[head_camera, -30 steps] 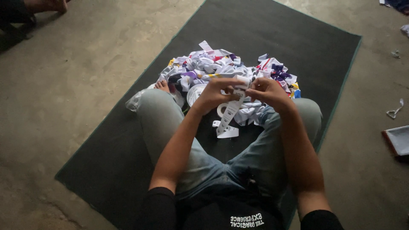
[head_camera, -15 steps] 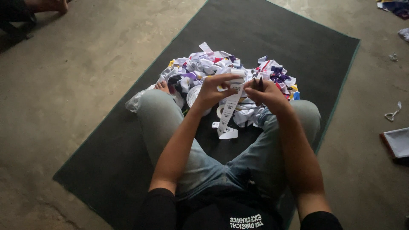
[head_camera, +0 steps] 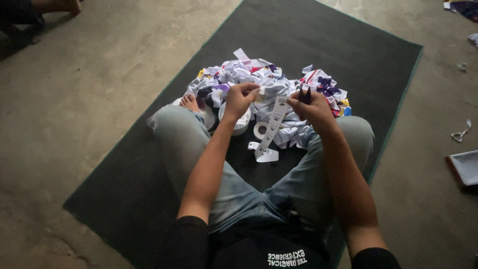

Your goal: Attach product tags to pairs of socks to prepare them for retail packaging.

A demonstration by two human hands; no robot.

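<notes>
Fingers (head_camera: pixel 247 88) of the left hand (head_camera: pixel 240 99) are being kept pinched shut on a white label strip (head_camera: pixel 273 125) | right hand (head_camera: pixel 312 107) is being kept closed on a dark tool (head_camera: pixel 304 94) | strip is being dangled over the dark mat's (head_camera: pixel 348 45) middle, before the scrap pile (head_camera: pixel 269 82) | progress: much being left unsorted, seemingly.

head cam | looks steeply down+fwd over lap | hands close, mid-frame | mat (head_camera: pixel 343 45) & floor (head_camera: pixel 99 89) beyond

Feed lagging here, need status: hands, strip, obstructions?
Left hand pinching white label strip top. Right hand gripping dark scissors. Scrap pile close behind, nothing blocking.
</notes>
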